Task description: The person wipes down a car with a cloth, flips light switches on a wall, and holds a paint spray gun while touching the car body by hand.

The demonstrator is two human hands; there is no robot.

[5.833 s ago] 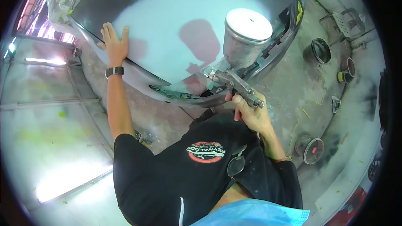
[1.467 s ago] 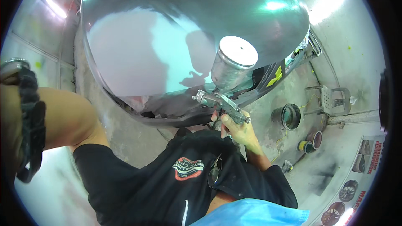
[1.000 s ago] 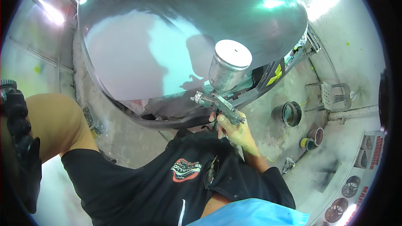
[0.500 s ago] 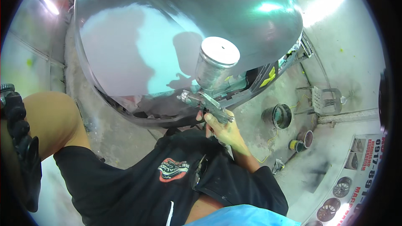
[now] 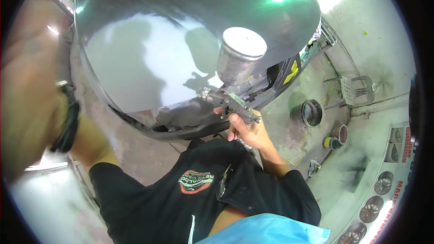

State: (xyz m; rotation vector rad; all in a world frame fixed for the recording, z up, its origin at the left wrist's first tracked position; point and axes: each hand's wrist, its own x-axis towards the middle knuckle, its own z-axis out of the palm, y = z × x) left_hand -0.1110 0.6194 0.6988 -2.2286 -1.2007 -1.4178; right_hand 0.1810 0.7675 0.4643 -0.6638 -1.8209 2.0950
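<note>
My right hand [image 5: 248, 131] is wrapped round the handle of a metal spray gun [image 5: 233, 106] with a cup [image 5: 239, 63] under a white lid on top. The gun's nozzle end points left, above the front edge of a dark, glossy car hood [image 5: 253, 9]. A pale patch covers the hood's near left part, with shadows of the gun and of a rounded shape on it. At the left edge my left hand [image 5: 29, 90] is raised close to the camera, a black band on its wrist. Motion smears it, and its fingers cannot be made out.
A dark bucket [image 5: 312, 113], two smaller cans, one being a yellow-banded can [image 5: 331, 143], and a plastic chair [image 5: 355, 89] stand on the floor at right. A yellow cord [image 5: 304, 142] runs between them. Past these is a wall with a poster of wheels [image 5: 370, 208].
My left hand and forearm have swung up into the left side, close to the camera. The spray gun sits slightly further right in the picture, still in my right hand. The whole view has shifted a little.
</note>
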